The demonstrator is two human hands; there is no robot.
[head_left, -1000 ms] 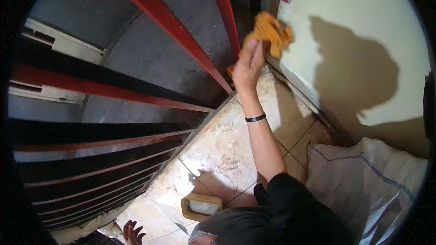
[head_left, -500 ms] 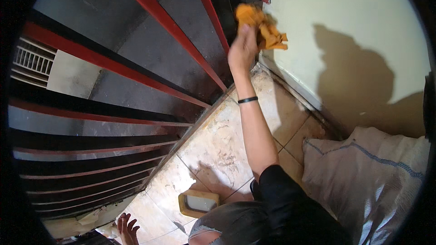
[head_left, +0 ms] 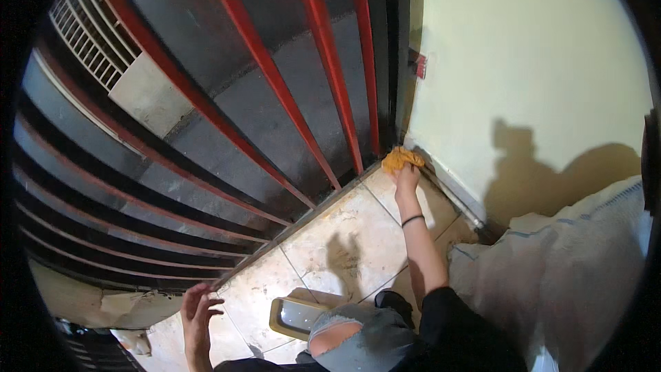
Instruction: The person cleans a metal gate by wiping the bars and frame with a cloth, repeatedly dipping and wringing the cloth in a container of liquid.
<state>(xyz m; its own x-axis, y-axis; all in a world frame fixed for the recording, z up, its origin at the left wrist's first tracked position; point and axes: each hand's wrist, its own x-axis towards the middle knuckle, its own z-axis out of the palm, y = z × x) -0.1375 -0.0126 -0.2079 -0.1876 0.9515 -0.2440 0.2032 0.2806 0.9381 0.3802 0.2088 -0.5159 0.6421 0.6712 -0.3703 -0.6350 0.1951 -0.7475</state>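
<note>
My right hand (head_left: 407, 178), with a dark band at the wrist, grips a crumpled orange cloth (head_left: 401, 160). The cloth is low in the corner where the red and black bars meet the pale wall, at the edge of the tiled floor. My left hand (head_left: 198, 311) is raised at the lower left, fingers apart and bent, holding nothing. It is nearest to the lower bars. Between my hands, beside my knee, a rectangular yellowish tub (head_left: 295, 317) holds greyish liquid; my leg partly hides it.
Red and black bars (head_left: 268, 72) run along the left. A pale wall (head_left: 523, 41) rises on the right, with a large whitish woven sack (head_left: 544, 262) at its foot. The tiles (head_left: 337, 234) carry brown smears. A white, furry-looking shape (head_left: 131, 339) is at the lower left.
My right hand has brought the cloth down from up beside the wall to the floor corner. My left hand has come further into view, and the whole view has shifted.
</note>
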